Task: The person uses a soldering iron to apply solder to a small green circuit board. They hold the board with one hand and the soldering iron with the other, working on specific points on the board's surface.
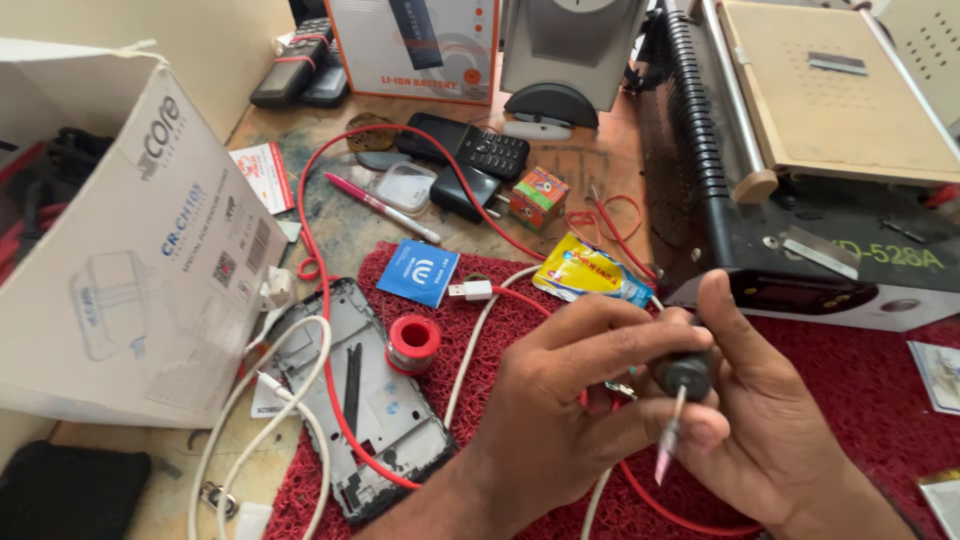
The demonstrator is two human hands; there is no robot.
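Both hands (640,400) in closed grip on screwdriver (680,400), beside yellow sachet (585,272), blue packet (418,272).

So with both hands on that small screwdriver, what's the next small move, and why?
Probably bring the screwdriver down toward the phone frame on the red mat. Both the left hand and right hand hold it in the air, tip touching nothing.

likely a phone repair bench: bare phone frame (370,400), heating machine (800,160), cables.
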